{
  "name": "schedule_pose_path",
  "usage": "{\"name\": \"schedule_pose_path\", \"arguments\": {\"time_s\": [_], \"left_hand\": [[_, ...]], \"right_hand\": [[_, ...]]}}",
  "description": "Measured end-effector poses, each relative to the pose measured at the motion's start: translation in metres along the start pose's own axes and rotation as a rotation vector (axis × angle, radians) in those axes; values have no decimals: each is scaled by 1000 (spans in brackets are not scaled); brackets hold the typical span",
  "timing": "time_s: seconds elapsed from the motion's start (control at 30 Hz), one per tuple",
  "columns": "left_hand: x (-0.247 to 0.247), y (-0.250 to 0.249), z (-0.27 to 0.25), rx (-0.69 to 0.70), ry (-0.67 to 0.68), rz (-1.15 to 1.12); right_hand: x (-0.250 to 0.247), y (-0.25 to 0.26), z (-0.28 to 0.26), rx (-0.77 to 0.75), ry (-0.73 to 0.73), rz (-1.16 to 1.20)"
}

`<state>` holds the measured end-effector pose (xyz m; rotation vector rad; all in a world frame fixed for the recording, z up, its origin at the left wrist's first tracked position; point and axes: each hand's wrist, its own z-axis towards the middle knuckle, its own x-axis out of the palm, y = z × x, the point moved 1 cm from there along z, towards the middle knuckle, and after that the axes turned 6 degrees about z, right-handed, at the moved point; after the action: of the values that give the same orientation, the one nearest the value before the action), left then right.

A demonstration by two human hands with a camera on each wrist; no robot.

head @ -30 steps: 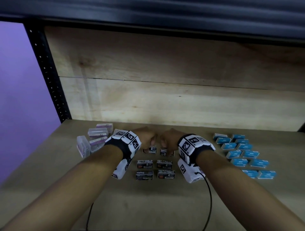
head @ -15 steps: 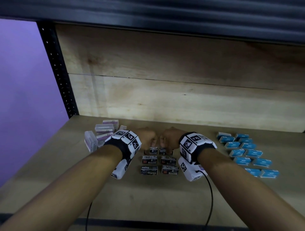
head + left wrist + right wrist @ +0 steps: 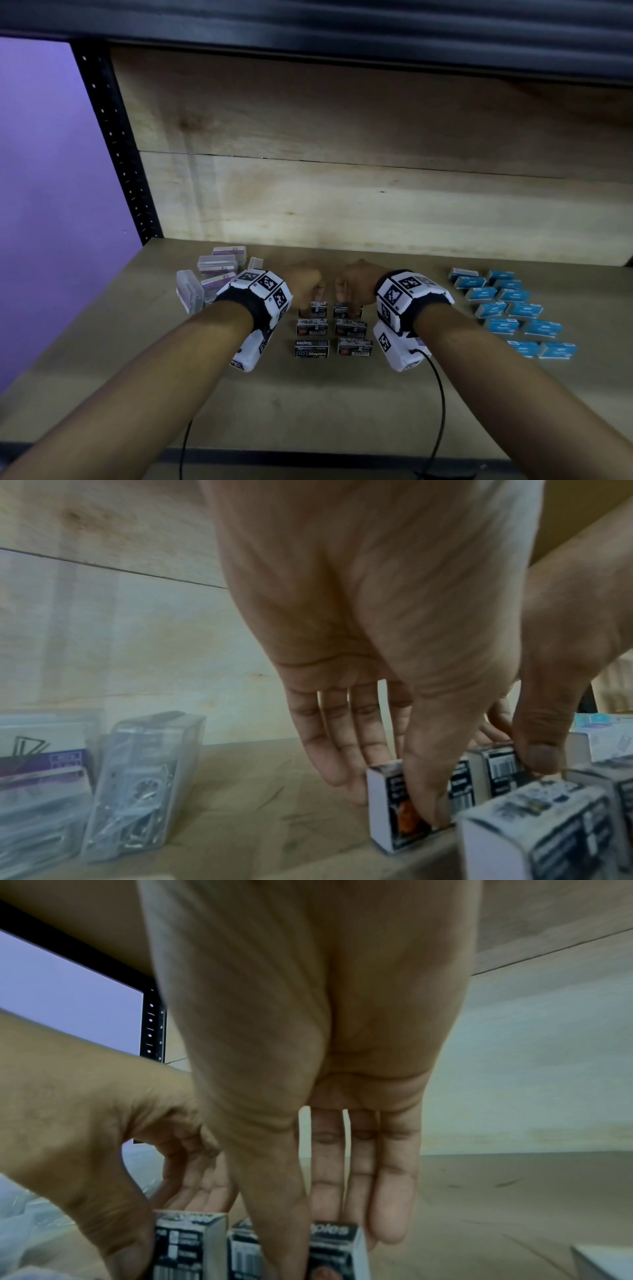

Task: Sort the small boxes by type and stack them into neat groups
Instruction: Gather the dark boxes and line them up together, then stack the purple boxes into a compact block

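From the head view the left hand [image 3: 306,282] and right hand [image 3: 352,284] cover the backs of the two farthest staple boxes [image 3: 318,308], whose print is blurred.

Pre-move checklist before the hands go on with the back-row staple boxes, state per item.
1. Left hand pinches the back-left staple box, thumb in front, fingers behind: ok.
2. Right hand pinches the back-right staple box: ok.
3. Two back boxes apart, gap visible: ok.
4. Front two rows of staple boxes aligned in pairs: ok.
5. Blue boxes grouped separately at right: ok.
6. Clear cases at left neatly stacked: not ok, one stands on edge beside the pile.
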<state>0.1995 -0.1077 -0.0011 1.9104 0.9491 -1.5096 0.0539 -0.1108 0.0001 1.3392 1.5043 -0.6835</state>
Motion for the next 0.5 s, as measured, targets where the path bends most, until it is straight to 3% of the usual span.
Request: {"name": "schedule_pose_path", "arguments": {"time_s": [0.5], "left_hand": [[0, 28, -5, -12, -52, -163]], "right_hand": [[-15, 2, -3, 81, -88, 84]]}}
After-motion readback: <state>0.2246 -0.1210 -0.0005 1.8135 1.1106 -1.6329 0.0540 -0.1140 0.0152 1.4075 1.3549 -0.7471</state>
